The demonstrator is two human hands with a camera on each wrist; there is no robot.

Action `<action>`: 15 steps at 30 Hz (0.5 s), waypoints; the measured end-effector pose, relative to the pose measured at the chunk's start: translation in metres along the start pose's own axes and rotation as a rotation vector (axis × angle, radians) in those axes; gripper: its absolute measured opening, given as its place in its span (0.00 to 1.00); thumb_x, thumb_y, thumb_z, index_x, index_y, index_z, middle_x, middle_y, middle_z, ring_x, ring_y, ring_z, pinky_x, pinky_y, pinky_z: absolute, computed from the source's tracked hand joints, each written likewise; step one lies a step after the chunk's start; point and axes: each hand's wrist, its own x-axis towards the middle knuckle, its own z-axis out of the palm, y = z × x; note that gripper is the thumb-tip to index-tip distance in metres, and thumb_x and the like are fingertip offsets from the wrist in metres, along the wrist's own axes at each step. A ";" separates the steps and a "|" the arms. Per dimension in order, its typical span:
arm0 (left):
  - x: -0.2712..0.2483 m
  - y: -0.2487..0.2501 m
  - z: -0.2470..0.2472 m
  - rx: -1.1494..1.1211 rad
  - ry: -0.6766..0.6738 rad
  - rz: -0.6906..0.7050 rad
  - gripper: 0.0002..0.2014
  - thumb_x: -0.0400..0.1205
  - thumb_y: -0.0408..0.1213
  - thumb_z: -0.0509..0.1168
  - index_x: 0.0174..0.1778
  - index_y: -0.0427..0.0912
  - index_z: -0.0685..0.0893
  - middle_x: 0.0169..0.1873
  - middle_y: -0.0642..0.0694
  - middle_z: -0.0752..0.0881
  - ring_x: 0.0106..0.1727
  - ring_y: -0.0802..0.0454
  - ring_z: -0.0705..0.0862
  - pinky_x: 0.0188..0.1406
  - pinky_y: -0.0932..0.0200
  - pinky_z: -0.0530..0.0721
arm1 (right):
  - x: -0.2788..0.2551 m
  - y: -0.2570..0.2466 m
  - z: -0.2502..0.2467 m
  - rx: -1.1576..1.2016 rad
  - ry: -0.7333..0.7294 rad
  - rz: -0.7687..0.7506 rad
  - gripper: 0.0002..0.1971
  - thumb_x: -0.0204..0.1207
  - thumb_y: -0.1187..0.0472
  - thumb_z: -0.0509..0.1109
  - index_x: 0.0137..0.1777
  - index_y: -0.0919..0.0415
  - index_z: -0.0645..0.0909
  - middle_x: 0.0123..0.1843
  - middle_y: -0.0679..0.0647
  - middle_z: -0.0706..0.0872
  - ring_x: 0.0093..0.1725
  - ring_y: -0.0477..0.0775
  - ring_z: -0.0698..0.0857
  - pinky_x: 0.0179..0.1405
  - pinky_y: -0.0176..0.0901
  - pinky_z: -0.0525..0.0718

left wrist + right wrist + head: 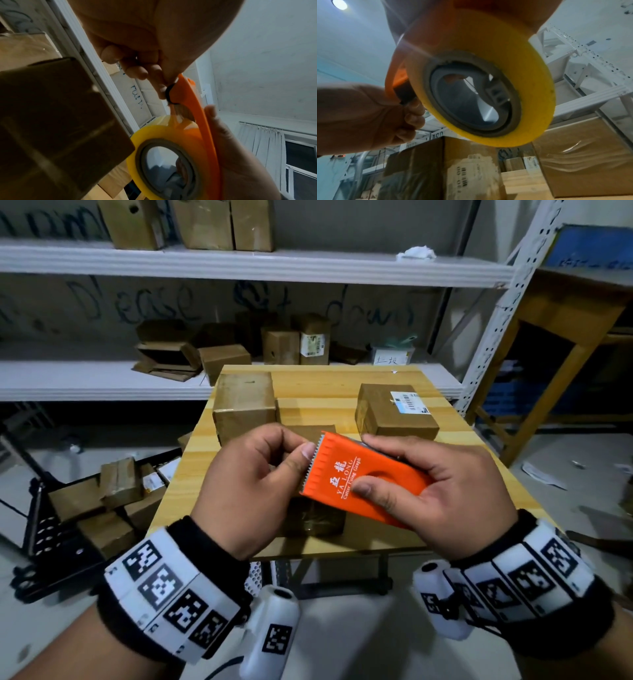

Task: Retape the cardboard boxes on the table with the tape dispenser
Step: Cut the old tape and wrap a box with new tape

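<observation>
Both hands hold an orange tape dispenser (363, 477) in the air above the wooden table (455, 450). My right hand (368, 465) grips its body, thumb on the printed face. My left hand (301, 453) pinches the tape end at the toothed cutter edge, beside the black roller (169, 94). The yellow tape roll (488, 65) sits under the orange plate (204, 121). A taped cardboard box (315, 520) lies on the table right below the hands, mostly hidden. A tall box (245, 402) stands at the back left and a labelled box (394, 412) at the back right.
White metal shelves (239, 265) behind the table carry several more cardboard boxes. Left of the table, a black cart (51, 529) holds boxes near the floor. A wooden frame (565, 344) stands to the right.
</observation>
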 end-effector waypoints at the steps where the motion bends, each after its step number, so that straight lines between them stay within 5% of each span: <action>1: -0.001 0.000 0.002 0.014 0.011 -0.006 0.08 0.85 0.43 0.71 0.40 0.51 0.88 0.33 0.55 0.91 0.33 0.62 0.86 0.34 0.62 0.81 | 0.002 0.001 -0.003 -0.008 -0.015 0.005 0.32 0.71 0.27 0.73 0.69 0.44 0.89 0.61 0.34 0.91 0.56 0.32 0.91 0.55 0.27 0.87; 5: -0.003 0.002 0.007 0.058 0.089 0.008 0.07 0.84 0.41 0.72 0.40 0.51 0.89 0.34 0.58 0.91 0.34 0.63 0.86 0.33 0.71 0.79 | 0.008 0.004 -0.014 -0.013 -0.047 0.000 0.30 0.69 0.28 0.75 0.67 0.40 0.89 0.56 0.22 0.84 0.58 0.23 0.86 0.56 0.16 0.79; 15: 0.008 -0.008 -0.009 0.067 0.136 -0.071 0.08 0.86 0.41 0.71 0.41 0.48 0.89 0.37 0.60 0.92 0.40 0.63 0.89 0.37 0.76 0.79 | 0.009 0.030 -0.028 -0.056 -0.085 0.121 0.30 0.65 0.24 0.76 0.64 0.36 0.90 0.54 0.22 0.86 0.57 0.25 0.86 0.57 0.20 0.81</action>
